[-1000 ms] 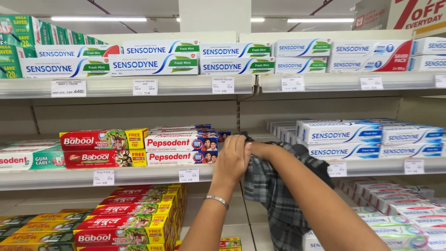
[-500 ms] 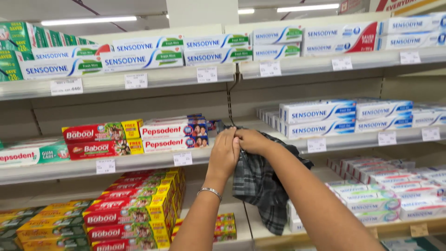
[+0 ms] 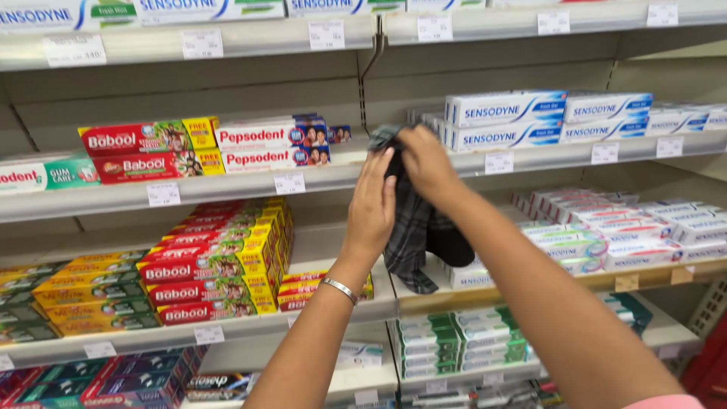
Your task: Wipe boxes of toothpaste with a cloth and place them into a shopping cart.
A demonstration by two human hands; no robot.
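Hands bunching dark checked cloth (image 3: pixel 415 227) at shelf edge (image 3: pixel 250 184).
Left hand (image 3: pixel 372 208), right hand (image 3: pixel 425 160) pinched on top fold, seemingly; below grip, hanging loose; better gathered before wiping.

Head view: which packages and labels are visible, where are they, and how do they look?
Red-and-yellow toothpaste cartons: left of the hands, long, stacked.
White-and-blue cartons: right of the hands, same shelf.
Red-and-yellow cartons: shelf below, left.
Price labels: small white rectangles on shelf edges.
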